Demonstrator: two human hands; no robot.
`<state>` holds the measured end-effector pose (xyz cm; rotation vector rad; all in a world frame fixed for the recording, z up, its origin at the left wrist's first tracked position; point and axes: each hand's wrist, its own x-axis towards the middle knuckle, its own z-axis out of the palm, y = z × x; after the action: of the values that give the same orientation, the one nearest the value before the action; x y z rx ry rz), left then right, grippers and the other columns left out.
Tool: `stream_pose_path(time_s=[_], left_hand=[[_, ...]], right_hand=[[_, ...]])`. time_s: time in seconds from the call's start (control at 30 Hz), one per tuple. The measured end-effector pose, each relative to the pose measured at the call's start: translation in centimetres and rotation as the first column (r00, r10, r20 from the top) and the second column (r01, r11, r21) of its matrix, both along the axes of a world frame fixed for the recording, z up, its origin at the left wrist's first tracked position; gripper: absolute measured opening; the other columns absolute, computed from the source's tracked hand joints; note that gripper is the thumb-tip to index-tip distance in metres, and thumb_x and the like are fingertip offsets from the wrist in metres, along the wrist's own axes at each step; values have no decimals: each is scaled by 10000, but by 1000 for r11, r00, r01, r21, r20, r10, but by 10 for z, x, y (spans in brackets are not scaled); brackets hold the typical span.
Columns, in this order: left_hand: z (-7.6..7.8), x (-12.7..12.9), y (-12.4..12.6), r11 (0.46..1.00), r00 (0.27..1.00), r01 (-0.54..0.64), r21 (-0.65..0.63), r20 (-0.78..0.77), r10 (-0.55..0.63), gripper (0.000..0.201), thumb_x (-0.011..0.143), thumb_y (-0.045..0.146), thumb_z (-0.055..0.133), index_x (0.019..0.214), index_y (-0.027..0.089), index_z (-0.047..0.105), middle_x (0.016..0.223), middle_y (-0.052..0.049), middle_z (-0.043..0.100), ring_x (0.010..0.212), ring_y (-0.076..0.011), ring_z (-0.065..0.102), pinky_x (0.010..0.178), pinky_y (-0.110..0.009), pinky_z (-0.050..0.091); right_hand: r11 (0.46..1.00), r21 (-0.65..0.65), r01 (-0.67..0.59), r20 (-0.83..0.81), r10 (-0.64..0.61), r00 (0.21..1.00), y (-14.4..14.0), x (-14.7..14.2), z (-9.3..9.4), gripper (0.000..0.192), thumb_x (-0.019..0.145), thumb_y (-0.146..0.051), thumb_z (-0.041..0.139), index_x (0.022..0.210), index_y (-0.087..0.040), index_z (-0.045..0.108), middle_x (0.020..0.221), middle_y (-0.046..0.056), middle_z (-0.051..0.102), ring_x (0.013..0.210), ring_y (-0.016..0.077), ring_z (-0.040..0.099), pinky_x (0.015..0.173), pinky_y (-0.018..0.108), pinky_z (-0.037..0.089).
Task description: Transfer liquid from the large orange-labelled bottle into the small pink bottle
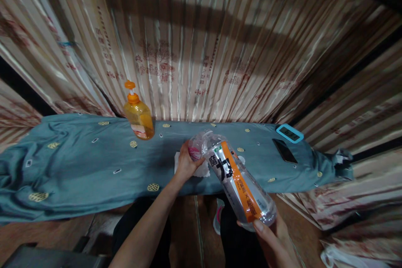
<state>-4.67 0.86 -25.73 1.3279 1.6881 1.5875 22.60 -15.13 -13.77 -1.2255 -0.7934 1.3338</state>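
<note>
My left hand (pixel 185 164) is closed around a clear plastic cup (pixel 195 144) with pink marks on its side. Beneath that hand lies a white paper napkin (pixel 204 171) on the cloth. A large clear plastic bottle (pixel 243 186) with an orange and silver label is tilted, its neck down at the cup's rim. Its base end rests in my right hand (pixel 274 238), which grips it from below. The bottle's mouth overlaps the cup, and I cannot tell whether liquid is flowing. A small white round thing, perhaps a cap (pixel 241 159), lies beside the bottle.
A teal cloth (pixel 103 167) with pineapple prints covers the narrow table. An orange pump bottle (pixel 140 119) stands at the back left. To the right lie a blue-framed digital clock (pixel 289 133) and a dark phone (pixel 284 151). Patterned curtains (pixel 185 50) hang close behind.
</note>
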Motion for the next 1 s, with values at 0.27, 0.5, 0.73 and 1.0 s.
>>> stream_pose_path(time_s=[0.27, 0.5, 0.73, 1.0], left_hand=[[-1, -1, 0, 1000, 1000, 2, 4, 25, -2, 911, 682, 283, 1064, 1505, 234, 676, 1476, -156, 811, 1447, -440, 794, 1326, -699, 620], [1, -2, -1, 1000, 1000, 7, 13, 24, -7, 883, 676, 261, 1070, 1475, 242, 695, 1440, -144, 817, 1428, -444, 803, 1308, -697, 634], [2, -2, -1, 1000, 1000, 13, 4, 15, -13, 894, 675, 268, 1071, 1486, 228, 700, 1439, -144, 817, 1424, -438, 800, 1310, -677, 635], [1, 0, 1, 1000, 1000, 4, 14, 3, -4, 906, 668, 261, 1072, 1486, 217, 683, 1450, -150, 815, 1428, -438, 798, 1308, -670, 632]], right_hand=[[1000, 12, 2, 31, -2, 1000, 0, 1, 0, 649, 715, -545, 1214, 1256, -310, 944, 1254, 55, 993, 1274, 402, 898, 1017, 447, 705], [1000, 1, 5, 31, -5, 1000, 0, 0, 2, 660, 715, -535, 1205, 1267, -302, 928, 1257, 76, 993, 1270, 423, 906, 1069, 485, 702], [1000, 3, -5, 7, 5, 1000, 0, -2, 3, 632, 704, -551, 1225, 1227, -331, 948, 1212, 52, 1013, 1152, 362, 942, 931, 392, 723], [1000, 12, -21, 1, 21, 1000, -1, -1, 4, 646, 715, -520, 1217, 1265, -320, 943, 1251, 52, 1006, 1192, 366, 920, 946, 390, 709]])
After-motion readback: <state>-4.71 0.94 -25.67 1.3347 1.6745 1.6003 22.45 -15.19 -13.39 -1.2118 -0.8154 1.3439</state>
